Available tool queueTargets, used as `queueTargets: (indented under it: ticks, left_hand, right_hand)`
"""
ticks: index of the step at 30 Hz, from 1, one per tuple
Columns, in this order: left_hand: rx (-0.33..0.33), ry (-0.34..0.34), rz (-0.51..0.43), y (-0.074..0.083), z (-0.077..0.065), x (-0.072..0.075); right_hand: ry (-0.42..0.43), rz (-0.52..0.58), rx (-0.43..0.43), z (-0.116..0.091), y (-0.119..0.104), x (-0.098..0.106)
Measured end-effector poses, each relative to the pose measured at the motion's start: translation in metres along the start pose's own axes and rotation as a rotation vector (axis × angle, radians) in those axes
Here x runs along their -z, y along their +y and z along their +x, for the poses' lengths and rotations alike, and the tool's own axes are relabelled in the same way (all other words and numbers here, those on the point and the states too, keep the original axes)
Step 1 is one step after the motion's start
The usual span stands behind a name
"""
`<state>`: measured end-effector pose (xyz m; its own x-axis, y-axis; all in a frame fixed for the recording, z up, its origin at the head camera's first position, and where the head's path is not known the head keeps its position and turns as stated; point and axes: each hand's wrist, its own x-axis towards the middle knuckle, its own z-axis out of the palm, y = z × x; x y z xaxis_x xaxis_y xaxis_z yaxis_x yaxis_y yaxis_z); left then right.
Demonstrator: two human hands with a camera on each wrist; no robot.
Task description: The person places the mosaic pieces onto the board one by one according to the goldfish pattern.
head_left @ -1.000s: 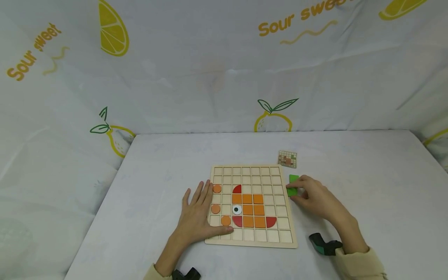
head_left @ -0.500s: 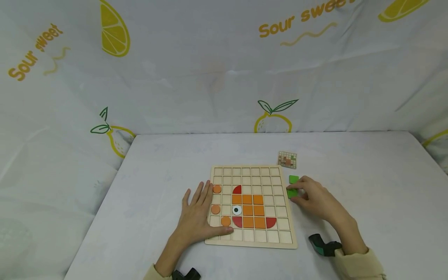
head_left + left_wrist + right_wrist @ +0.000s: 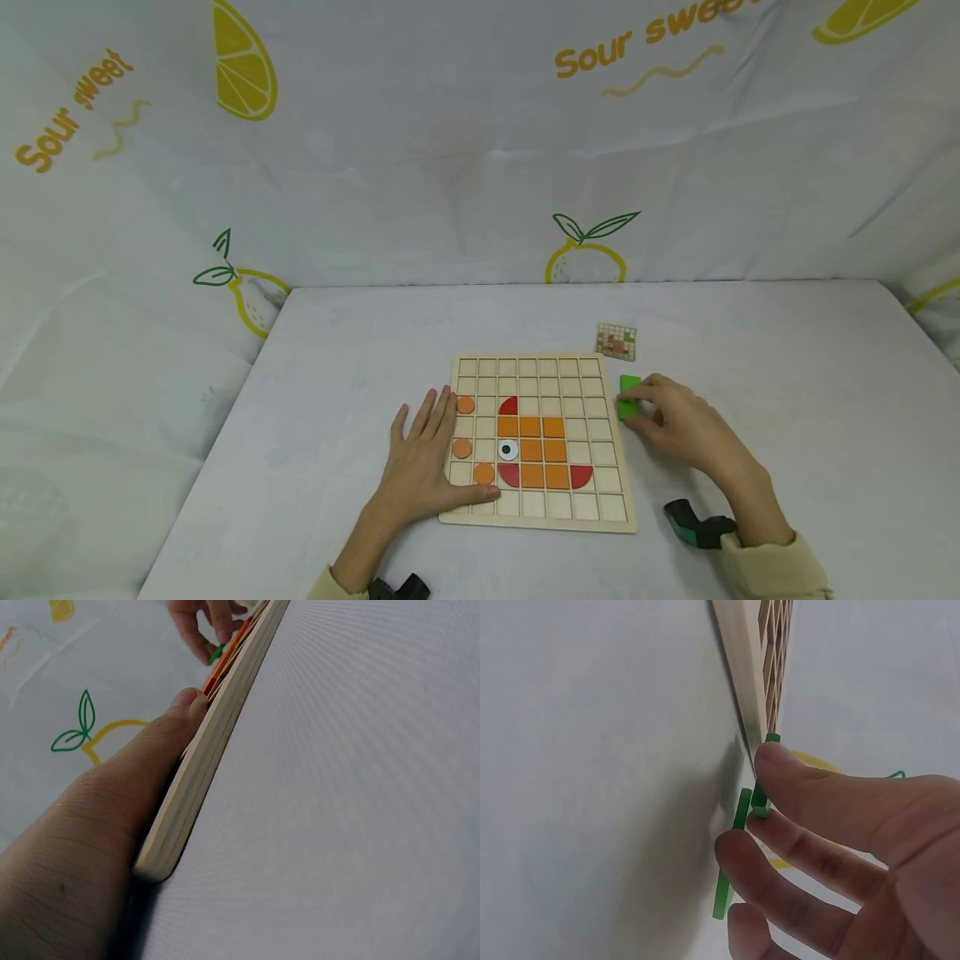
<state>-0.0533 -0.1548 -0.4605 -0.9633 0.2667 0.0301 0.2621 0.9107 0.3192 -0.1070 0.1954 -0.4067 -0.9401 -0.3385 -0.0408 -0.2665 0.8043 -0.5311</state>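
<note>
My left hand (image 3: 416,471) rests with spread fingers on the left edge of a gridded wooden board (image 3: 540,525), its thumb over the near left corner. Orange squares (image 3: 531,450), red quarter-circle tiles (image 3: 581,476), orange discs (image 3: 465,404) and a round eye tile (image 3: 507,450) sit in the board's cells. Just off the board's right edge, my right hand (image 3: 678,425) pinches a green tile (image 3: 760,796) between thumb and index finger. More green (image 3: 721,896) shows behind the middle finger in the right wrist view. How many tiles that is, I cannot tell.
A small card (image 3: 617,342) with a printed grid picture lies by the board's far right corner. White cloth with lemon prints covers the table (image 3: 360,350) and hangs behind it. Dark wrist devices (image 3: 697,525) sit below the hands.
Half a second ago the green showed as two separate pieces in the head view; now it looks like one continuous strip. The right hand has shifted only slightly. My left hand stays put.
</note>
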Motion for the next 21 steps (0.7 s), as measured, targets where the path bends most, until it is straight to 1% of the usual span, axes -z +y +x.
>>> queueTargets:
  ticks: [3, 10, 16, 21]
  left_hand:
    - [-0.001, 0.002, -0.001, 0.000, 0.000, 0.000]
    - [-0.005, 0.005, -0.004, -0.001, 0.000, -0.001]
    - [0.012, -0.021, -0.011, -0.001, 0.000, -0.002]
    - [0.013, -0.021, -0.006, -0.001, 0.000, -0.001]
  right_hand:
    - [0.001, 0.001, 0.018, 0.001, -0.001, 0.000]
    - [0.023, -0.020, 0.028, 0.004, -0.009, -0.001]
    - [0.013, -0.028, 0.030, 0.009, -0.017, -0.004]
    - [0.005, -0.027, 0.035, 0.013, -0.023, -0.007]
